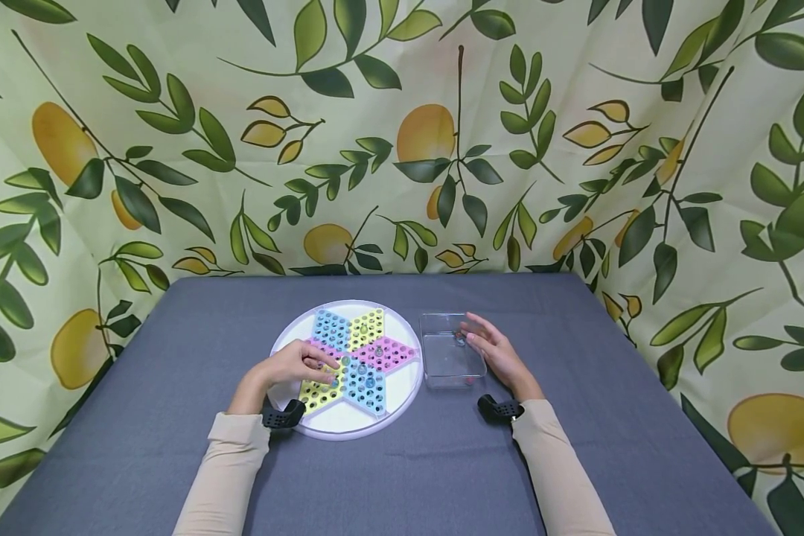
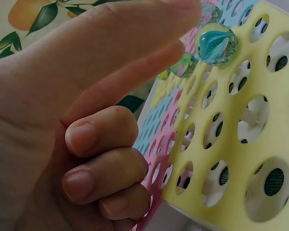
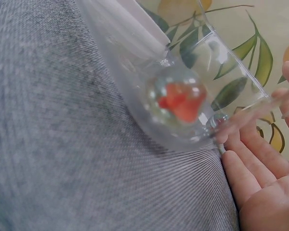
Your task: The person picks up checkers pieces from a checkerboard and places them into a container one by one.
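Both forearms, in beige long sleeves [image 1: 217, 476], come in from the near side of the grey-blue cloth-covered worktop [image 1: 402, 484] and slant toward each other. Each wrist wears a black strap-on module on its inner side. The left hand [image 1: 291, 363], left of the middle, points toward the right edge, thumb and index finger extended, the other three curled inward. The right hand [image 1: 502, 359] reaches toward the far edge, its fingers loosely extended, palm turned leftward.
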Demonstrator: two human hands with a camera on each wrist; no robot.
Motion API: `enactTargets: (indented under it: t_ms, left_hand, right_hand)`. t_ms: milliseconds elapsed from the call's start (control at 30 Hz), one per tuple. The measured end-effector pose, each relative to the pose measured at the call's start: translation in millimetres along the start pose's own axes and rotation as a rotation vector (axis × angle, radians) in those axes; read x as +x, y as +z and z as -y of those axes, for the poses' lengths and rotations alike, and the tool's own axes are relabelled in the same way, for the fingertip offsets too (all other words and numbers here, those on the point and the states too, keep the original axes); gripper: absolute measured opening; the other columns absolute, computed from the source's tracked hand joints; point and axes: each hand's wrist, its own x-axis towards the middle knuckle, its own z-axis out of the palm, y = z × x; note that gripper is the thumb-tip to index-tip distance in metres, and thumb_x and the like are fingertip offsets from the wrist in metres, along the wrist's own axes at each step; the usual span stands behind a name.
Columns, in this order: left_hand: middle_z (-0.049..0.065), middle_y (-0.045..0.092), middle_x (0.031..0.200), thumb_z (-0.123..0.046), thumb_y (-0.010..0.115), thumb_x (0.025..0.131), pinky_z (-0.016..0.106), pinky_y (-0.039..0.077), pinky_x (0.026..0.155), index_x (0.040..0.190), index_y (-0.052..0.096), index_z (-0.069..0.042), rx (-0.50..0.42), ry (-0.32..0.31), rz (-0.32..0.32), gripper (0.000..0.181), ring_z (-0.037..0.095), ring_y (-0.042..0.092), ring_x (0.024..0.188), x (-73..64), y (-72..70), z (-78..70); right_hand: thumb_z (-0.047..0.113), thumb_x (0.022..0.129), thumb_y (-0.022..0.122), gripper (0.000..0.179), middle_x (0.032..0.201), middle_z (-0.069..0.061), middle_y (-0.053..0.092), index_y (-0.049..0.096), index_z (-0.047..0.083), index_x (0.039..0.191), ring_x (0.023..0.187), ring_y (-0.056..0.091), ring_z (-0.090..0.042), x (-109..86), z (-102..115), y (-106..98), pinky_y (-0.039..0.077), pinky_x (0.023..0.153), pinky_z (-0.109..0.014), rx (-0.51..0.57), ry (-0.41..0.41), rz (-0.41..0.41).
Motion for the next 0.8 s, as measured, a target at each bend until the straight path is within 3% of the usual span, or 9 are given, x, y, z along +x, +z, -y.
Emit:
enactTargets:
  t_ms: [233, 800]
  left_hand:
    - [-0.009, 0.038, 0.058, -0.013, 0.078, 0.078, 0.016, 0.028, 0.050, 0.103, 0.072, 0.004, 0.030, 0.051, 0.047, 0.031, -0.001, 0.031, 0.052, -0.5, -0.4, 1.5]
    - [-0.009, 0.038, 0.058, -0.014, 0.078, 0.077, 0.017, 0.028, 0.053, 0.098, 0.074, 0.001, 0.082, -0.030, 0.039, 0.026, 0.003, 0.033, 0.055, -0.2, 5.6, -6.0]
  right_hand:
    - [0.017, 0.100, 0.050, 0.060, 0.154, -0.029, 0.028, 0.022, 0.004, 0.152, 0.111, 0.053, 0.013, -0.3, 0.2, 0.0, 0.040, 0.094, -0.003, 0.006, 0.002, 0.004]
    - [0.020, 0.100, 0.051, 0.061, 0.154, -0.026, 0.030, 0.023, 0.006, 0.152, 0.112, 0.051, 0.014, -1.2, 0.6, -0.4, 0.039, 0.094, -0.003, -0.019, 0.012, 0.003]
